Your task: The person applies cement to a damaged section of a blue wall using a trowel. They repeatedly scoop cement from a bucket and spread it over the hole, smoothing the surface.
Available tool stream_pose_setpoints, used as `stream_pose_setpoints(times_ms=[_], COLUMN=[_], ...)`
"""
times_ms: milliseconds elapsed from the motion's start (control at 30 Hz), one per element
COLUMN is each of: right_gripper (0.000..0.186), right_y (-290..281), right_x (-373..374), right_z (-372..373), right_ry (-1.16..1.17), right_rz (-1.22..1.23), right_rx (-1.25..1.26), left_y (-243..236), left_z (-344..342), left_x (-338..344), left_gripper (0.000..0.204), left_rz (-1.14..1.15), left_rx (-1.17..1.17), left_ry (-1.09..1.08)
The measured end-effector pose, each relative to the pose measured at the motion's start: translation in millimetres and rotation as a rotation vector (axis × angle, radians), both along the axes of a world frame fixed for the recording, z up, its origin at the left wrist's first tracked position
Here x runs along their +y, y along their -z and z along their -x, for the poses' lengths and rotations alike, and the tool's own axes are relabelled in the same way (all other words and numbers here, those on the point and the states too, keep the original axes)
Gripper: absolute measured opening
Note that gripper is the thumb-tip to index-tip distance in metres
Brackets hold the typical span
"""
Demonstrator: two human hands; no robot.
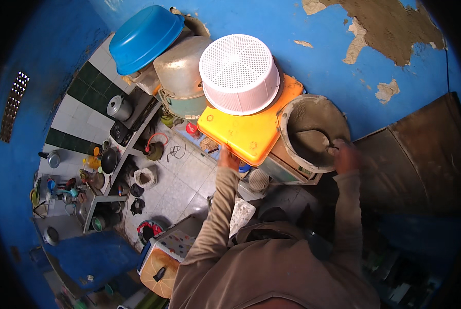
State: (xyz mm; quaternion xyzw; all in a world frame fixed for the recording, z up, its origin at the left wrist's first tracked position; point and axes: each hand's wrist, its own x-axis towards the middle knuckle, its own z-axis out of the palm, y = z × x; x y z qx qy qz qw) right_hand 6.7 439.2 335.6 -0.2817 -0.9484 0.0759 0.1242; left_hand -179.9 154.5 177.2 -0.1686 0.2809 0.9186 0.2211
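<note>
A round bucket [287, 136] of wet grey mortar [310, 116] stands tilted toward me on a cabinet top at the right. Over its right rim reaches my right hand [345, 156], closed on a trowel [313, 141] whose mortar-coated blade lies in the mix. My left hand [229, 158] is at the near edge of an orange-yellow plastic tray [235, 135], its fingers curled. A short dark end shows beside those fingers; what they hold is unclear. On the tray, a white perforated basket [239, 72] sits upside down.
Left of the basket are a large metal pot [179, 67] and an upturned blue basin [145, 38]. Bare plaster [390, 28] shows on the blue wall. A kitchen counter [125, 149] with pans stands at left, a cooler box [161, 268] below, dark panels [415, 149] at right.
</note>
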Motion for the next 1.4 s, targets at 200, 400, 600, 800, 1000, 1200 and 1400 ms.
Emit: stream_pose_setpoints(times_ms=[200,400,600,800,1000,1200,1400], right_gripper=[0.023,0.023,0.029,0.031,0.033,0.035,0.034], right_y=[-5,1,-11,-4,-5,-1,1], right_x=[-26,-22,-18,-18,-20,-21,-18], right_z=[12,2,5,9,13,7,9], right_ry=[0.054,0.069,0.096,0.049,0.068,0.041,0.015], right_rz=[-0.196,-0.187,-0.146,-0.202,-0.18,-0.191,-0.212], right_rx=[-0.073,-0.104,-0.302,-0.307,-0.277,-0.206,-0.164], left_y=[50,59,8,32,19,-14,-2], left_z=[33,20,19,31,30,38,35], left_x=[7,-1,1,2,17,21,12], left_gripper=[0.047,0.036,0.033,0.049,0.058,0.063,0.068], left_rz=[-0.172,-0.23,-0.19,-0.198,-0.267,-0.303,-0.314], left_rx=[0.139,0.153,0.269,0.171,0.209,0.166,0.273], left_ry=[-0.02,-0.044,-0.073,0.088,0.076,0.096,0.18])
